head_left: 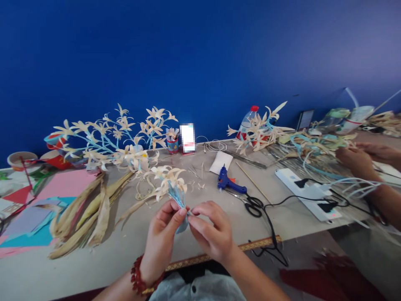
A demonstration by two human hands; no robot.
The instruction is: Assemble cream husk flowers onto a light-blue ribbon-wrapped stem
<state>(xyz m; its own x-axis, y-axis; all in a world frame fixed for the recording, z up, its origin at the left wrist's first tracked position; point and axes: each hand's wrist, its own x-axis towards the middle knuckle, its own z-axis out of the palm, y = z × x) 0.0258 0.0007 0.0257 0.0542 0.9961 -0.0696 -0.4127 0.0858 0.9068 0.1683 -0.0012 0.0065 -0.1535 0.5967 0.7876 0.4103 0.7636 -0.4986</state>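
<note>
My left hand [166, 228], with a red bead bracelet on its wrist, is closed round the blue stems of a bunch of cream flowers [169, 180]. The blossoms point up and away from me, above the fingers. Close beside it, my right hand [213, 230] has its thumb and fingertips pressed together at the lower stems. A piece of light blue material [182, 225] hangs just under the fingers, between the two hands. Exactly what the right fingertips pinch is too small to tell, but they touch this blue material or the stems.
Flower branches [103, 140] stand at the back left, above dried husks [90, 213] and coloured paper [67, 184]. Right of my hands lie a blue glue gun [230, 182], black-handled scissors [254, 206] and a white power strip [308, 196] with cables. Another person's hands [360, 161] work at the far right.
</note>
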